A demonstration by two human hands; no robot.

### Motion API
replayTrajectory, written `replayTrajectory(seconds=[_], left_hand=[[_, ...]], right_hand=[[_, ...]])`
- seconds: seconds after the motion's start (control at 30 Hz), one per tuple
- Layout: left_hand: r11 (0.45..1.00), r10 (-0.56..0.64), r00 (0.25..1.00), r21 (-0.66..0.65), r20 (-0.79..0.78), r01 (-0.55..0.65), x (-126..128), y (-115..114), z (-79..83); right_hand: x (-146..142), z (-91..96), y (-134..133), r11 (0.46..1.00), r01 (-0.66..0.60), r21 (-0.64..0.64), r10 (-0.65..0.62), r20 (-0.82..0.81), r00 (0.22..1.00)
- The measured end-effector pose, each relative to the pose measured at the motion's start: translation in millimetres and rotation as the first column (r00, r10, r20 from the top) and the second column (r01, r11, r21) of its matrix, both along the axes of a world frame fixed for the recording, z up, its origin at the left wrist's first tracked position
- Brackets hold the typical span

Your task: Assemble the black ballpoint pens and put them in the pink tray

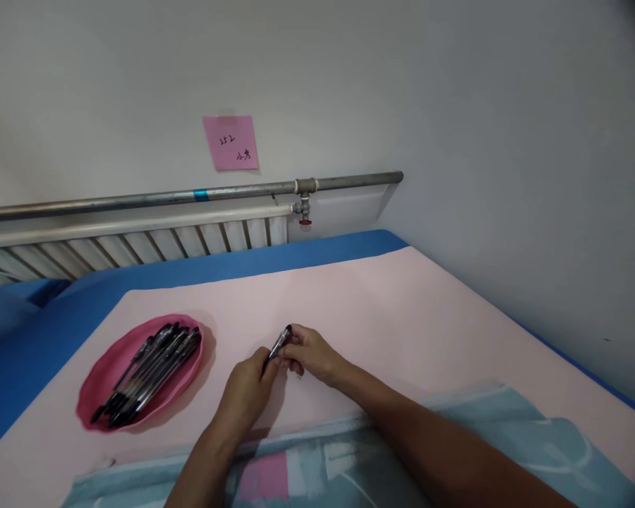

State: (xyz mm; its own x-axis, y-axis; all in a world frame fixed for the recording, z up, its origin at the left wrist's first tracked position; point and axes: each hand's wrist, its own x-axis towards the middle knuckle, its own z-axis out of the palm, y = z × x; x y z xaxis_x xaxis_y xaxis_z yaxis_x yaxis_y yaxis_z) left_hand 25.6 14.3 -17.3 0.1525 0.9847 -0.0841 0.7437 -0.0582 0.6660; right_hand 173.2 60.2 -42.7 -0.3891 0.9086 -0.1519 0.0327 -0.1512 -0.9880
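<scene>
A black-and-clear pen (279, 343) is held between my two hands above the pink table cover, slanting up to the right. My left hand (248, 389) is closed around its lower end. The fingers of my right hand (311, 353) are closed on it near the dark upper tip; some of those fingers are curled under and partly hidden. To the left stands an oval pink dish (96, 374) with a wavy rim. Several similar pens (156, 367) with black ends lie in it, piled roughly parallel.
A pale pink cover (360, 303) lies over a blue surface (317, 247). Light-blue patterned fabric (540, 444) lies along the near edge. Behind are a white radiator (190, 241), a metal pipe (254, 189) with a red valve, and a pink note (231, 144) on the wall.
</scene>
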Motion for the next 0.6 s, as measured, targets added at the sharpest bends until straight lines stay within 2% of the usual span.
replayTrajectory(seconds=[0.3,0.6], left_hand=[[1.000,0.001,0.999,0.003,-0.053,0.000,-0.6,1.9,-0.3],[1.000,0.004,1.000,-0.007,-0.004,-0.004,0.0,-0.2,1.5]], right_hand=[[-1.0,0.1,-0.4,1.000,0.003,0.007,-0.003,0.002,1.000],[-0.5,-2.1,-0.5,1.000,0.000,0.020,-0.001,0.028,1.000]])
